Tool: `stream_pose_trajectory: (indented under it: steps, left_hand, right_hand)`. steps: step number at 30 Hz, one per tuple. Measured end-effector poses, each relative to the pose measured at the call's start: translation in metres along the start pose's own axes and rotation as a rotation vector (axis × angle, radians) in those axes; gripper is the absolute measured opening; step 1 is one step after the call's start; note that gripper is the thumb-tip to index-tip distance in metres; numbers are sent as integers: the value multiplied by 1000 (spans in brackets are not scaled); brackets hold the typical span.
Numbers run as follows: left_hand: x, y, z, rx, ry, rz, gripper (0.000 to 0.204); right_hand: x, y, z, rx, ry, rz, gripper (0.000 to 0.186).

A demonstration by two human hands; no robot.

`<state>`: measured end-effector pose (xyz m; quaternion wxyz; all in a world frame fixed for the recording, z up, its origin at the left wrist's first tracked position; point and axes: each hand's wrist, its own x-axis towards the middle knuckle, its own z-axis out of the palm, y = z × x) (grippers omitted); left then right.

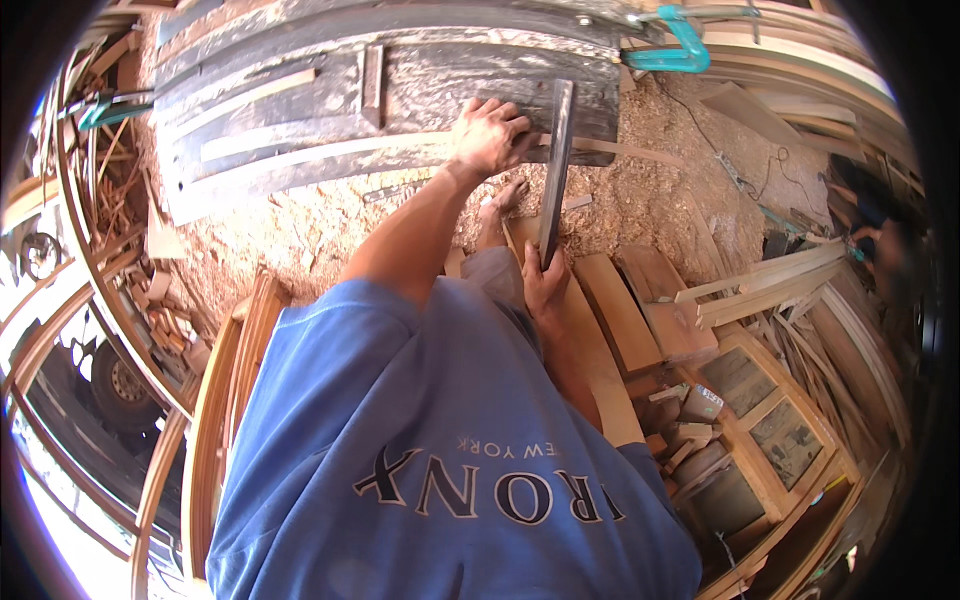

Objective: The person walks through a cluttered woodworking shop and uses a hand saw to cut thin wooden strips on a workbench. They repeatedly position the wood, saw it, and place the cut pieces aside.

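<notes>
My left hand (pixel 490 137) reaches out over the weathered workbench (pixel 430 75). Its fingers are curled down on a long thin wooden strip (pixel 330 156) that lies along the bench's near edge and runs out past its right end. My right hand (pixel 545 285), closer to my body, is wrapped round the lower end of a long, narrow dark bar (pixel 557 170). The bar stands up from that hand and its far end reaches over the bench, just right of my left hand. I cannot make out its exact kind.
Teal clamps (pixel 685 45) grip the bench's far right; another teal clamp (pixel 100 113) is at left. Wood shavings (pixel 640 215) cover the floor. Boards (pixel 618 315), a wooden frame (pixel 775 430) and offcuts (pixel 690 430) lie at right. Another person (pixel 885 245) is at far right.
</notes>
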<state>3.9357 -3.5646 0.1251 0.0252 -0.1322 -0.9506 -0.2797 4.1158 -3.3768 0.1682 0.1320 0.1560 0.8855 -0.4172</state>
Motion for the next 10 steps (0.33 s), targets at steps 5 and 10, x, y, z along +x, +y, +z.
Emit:
stream_pose_trajectory:
  steps: [5, 10]
  left_hand:
    - [1, -1, -3, -33, 40, 67, 21]
    - [4, 1, 2, 146, -96, 102, 46]
  right_hand:
    - [32, 2, -23, 515, 264, 37, 21]
    - [141, 24, -112, 403, 609, 40, 29]
